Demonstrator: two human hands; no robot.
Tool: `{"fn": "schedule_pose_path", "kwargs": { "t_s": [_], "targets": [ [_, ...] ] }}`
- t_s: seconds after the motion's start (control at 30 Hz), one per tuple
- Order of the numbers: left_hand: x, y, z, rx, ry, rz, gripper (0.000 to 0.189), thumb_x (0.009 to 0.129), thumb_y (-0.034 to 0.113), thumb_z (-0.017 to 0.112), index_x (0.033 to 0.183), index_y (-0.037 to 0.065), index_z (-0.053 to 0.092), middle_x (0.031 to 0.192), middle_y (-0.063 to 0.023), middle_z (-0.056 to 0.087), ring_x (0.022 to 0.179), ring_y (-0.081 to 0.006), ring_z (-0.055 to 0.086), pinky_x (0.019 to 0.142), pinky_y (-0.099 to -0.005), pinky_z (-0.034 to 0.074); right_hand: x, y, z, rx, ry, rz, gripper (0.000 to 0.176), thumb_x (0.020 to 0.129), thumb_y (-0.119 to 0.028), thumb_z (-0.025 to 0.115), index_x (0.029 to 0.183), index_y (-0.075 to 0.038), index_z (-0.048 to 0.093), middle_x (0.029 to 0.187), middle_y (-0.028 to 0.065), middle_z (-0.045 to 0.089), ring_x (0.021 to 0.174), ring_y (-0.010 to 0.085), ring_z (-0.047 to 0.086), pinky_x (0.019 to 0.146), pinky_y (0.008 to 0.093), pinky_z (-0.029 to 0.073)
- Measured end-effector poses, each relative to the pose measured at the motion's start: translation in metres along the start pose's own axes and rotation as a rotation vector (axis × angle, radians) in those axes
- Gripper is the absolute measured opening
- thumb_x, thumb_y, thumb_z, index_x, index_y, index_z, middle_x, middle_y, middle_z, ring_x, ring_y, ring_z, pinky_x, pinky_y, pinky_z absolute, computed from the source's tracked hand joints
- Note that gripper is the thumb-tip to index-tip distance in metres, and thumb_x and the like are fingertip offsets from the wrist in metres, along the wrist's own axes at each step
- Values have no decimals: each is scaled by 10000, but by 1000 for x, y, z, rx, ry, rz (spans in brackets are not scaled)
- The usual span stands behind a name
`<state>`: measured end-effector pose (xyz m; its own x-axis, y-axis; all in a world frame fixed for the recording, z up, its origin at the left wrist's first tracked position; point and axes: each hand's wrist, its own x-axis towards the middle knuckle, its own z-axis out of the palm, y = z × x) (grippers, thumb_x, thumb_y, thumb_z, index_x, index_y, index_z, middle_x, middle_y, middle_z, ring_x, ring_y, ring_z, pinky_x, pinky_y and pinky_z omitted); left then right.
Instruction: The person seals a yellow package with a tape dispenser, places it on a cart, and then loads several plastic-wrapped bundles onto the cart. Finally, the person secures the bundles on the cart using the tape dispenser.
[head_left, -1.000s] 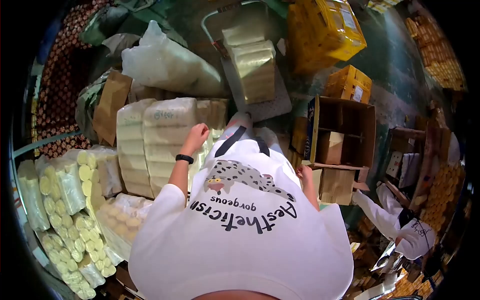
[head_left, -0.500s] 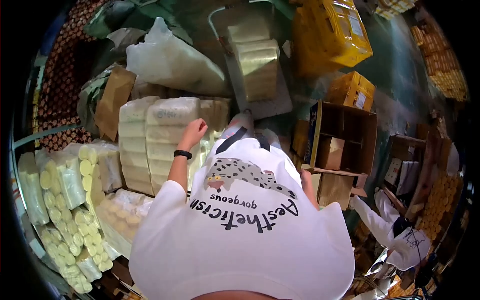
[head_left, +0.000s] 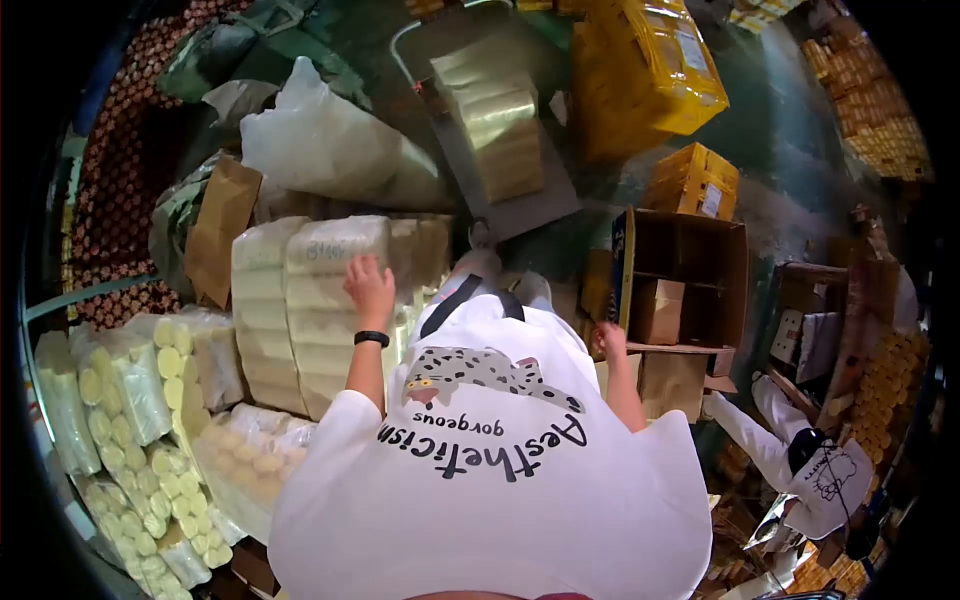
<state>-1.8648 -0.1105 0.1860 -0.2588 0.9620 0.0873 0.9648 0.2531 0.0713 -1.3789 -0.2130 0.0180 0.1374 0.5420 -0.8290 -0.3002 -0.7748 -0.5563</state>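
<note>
My left hand (head_left: 370,288), with a dark band on its wrist, reaches over the right-hand edge of plastic-wrapped pale packs (head_left: 336,300) stacked in rows. Its fingers are slightly apart and overlap the top pack, which has handwriting on it; nothing is held. At my right side, my right hand (head_left: 608,340) hangs with its fingers curled in and nothing showing in them. It is beside an open cardboard box (head_left: 625,270) with a smaller carton (head_left: 661,310) inside.
A flat trolley (head_left: 550,195) carrying wrapped packs stands ahead. Yellow taped boxes (head_left: 650,70) sit ahead right. Plastic-bagged pale rolls (head_left: 150,450) are piled at left, behind them a large white sack (head_left: 325,150). Another person (head_left: 810,470) in white bends at lower right.
My left hand has opened from a loose fist and lies over the wrapped pack. My right hand has come forward into fuller view beside the box. The view has shifted slightly.
</note>
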Motion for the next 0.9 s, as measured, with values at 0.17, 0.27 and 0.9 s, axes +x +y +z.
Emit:
{"fn": "schedule_pose_path", "kwargs": {
  "t_s": [0.17,0.27,0.9],
  "targets": [
    [15,-30,27,90,-260,-319,823,749,338,660,1391,132,187,1456,-169,79,1336,-406,70,895,-739,199,-1,46,-15,-432,56,55,174,781,-148,491,648,-40,521,563,87,516,429,178,472,367,319,354],
    [11,-50,54,193,-232,-291,1050,703,381,710,1432,199,-23,1476,-168,-108,1349,-414,-10,839,-769,225,-5,39,-10,-679,49,-25,162,793,-154,493,700,-32,543,596,78,528,461,167,483,393,304,365],
    [28,-36,42,233,-243,-380,992,729,377,686,1432,181,13,1467,-207,-96,1339,-444,-6,811,-783,213,46,-7,44,-1310,-106,-580,282,798,-255,528,891,-22,658,877,182,636,771,265,603,681,392,457]
  ]
}}
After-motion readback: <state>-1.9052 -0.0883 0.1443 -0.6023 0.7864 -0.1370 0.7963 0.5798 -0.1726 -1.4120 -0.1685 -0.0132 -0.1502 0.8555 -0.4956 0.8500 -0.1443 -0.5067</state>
